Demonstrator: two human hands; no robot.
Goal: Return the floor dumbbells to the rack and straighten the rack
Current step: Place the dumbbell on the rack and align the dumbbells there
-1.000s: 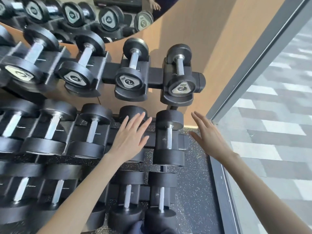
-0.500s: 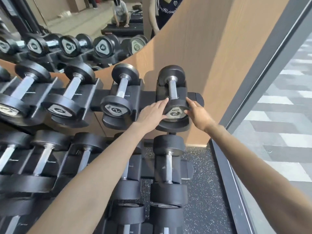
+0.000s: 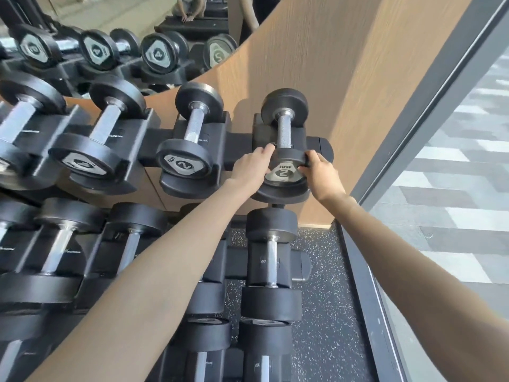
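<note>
Tiered rack [image 3: 321, 150] against a wall [image 3: 330, 64], mirror [image 3: 132, 15] behind and above on the left, window [image 3: 454, 188] on the right. At the right end of the top tier, end dumbbell [image 3: 285, 130] in its cradle, neighbouring dumbbell [image 3: 194, 128] just left of it. Left hand [image 3: 250, 168] gripping the left side of its near head, right hand [image 3: 322, 175] the right side. Directly below on the middle tier, lower dumbbell [image 3: 271, 263], floor [image 3: 325, 340] beneath.

You have 2 hands in view: your left hand [image 3: 252, 168] and right hand [image 3: 321, 175]. On the top tier of the rack [image 3: 238, 143] you can count 4 dumbbells, 2 of them marked 2: the end dumbbell [image 3: 283, 133] and its neighbour [image 3: 192, 128]. The mirror [image 3: 115, 12] shows 4 labelled end caps. Your 2 arms partly hide the lower tiers.
</note>
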